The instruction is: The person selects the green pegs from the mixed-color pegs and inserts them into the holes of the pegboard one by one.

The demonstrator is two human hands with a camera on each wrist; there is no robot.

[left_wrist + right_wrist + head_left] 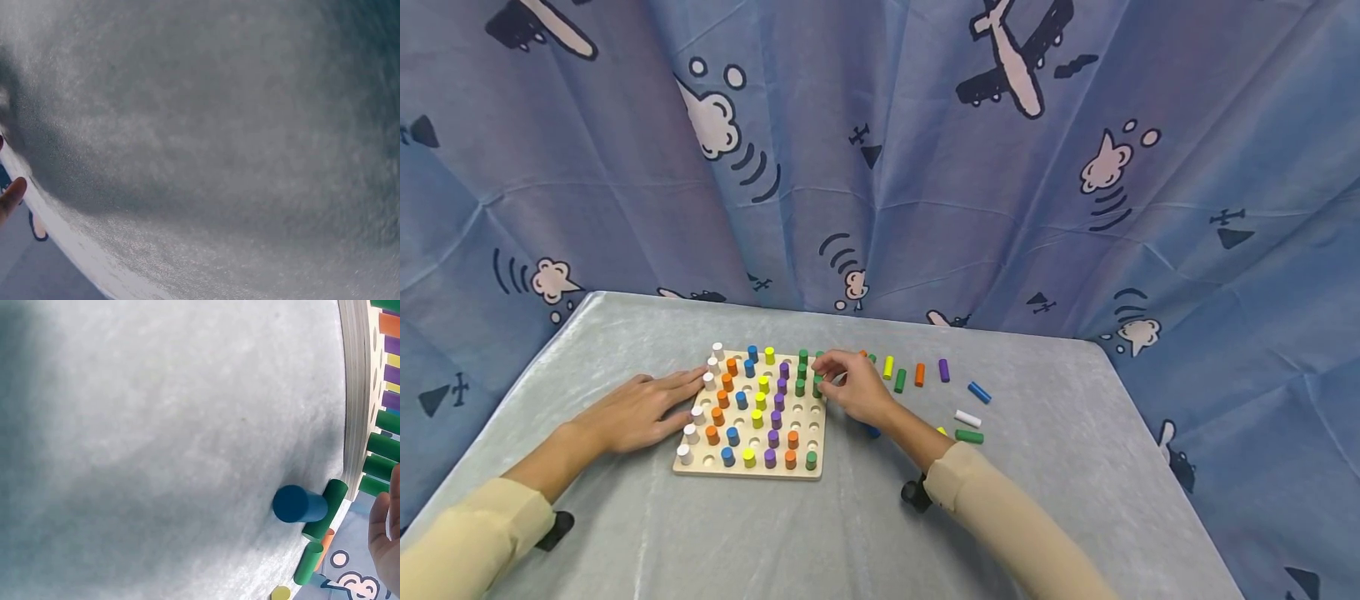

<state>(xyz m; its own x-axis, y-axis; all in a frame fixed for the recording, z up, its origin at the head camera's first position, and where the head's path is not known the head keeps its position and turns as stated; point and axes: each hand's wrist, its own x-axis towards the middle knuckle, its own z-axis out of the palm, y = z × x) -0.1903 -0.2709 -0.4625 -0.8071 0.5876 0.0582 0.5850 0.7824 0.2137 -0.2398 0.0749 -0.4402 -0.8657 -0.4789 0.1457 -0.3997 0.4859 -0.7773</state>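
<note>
A wooden pegboard [745,469] lies on the table, set with white, orange, blue, yellow, purple and green pegs in rows. My left hand [643,408] rests at its left edge beside the white pegs, fingers straight and spread. Over the board's far right part, my right hand [855,389] has its thumb and index finger curled at a green peg [817,387] in the last column. In the right wrist view, fingers [379,524] reach up beside the row of green pegs [382,446]. Only a fingertip [14,192] shows in the left wrist view.
Loose pegs lie right of the board, among them a purple peg [943,371], an orange peg [920,375], a blue peg [979,392], a white peg [967,419] and a green peg [969,436]. A patterned curtain [880,200] hangs behind the grey-covered table [1045,500].
</note>
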